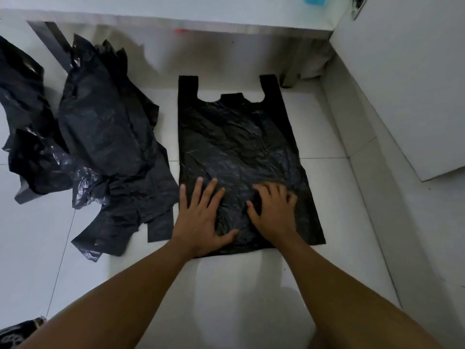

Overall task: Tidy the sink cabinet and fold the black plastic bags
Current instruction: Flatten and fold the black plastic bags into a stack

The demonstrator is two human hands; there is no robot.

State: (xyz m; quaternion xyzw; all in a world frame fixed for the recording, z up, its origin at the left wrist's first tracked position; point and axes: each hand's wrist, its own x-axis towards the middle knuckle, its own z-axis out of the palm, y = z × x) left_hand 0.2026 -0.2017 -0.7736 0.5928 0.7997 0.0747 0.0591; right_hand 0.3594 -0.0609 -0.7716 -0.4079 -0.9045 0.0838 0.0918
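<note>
The left hand (201,217) is laid flat, palm down, on the near left part of the black plastic bag (236,142). Its fingers are spread wide and straight, and its thumb is stretched out toward the other hand. The right hand (273,212) is set just beside it, also palm down, with its fingers closer together and bent at the knuckles so that the tips are pressed into the plastic. Both forearms are stretched forward from the bottom of the view and converge on the bag's near end.

The bag is spread flat on the white tiled floor (327,260), directly in front of the person. Its long axis runs from near to far. The closed bottom edge lies nearest the person, and the two handle strips (188,84) are pointed away, toward the shadowed recess at the far side. The surface is wrinkled, most of all between the hands.

To the left, a pile of crumpled black bags (108,137) is heaped on the floor, its edge just beside the flat bag. Further left, another crumpled bag (22,127) is seen. A white panel (407,84) stands at the right.
</note>
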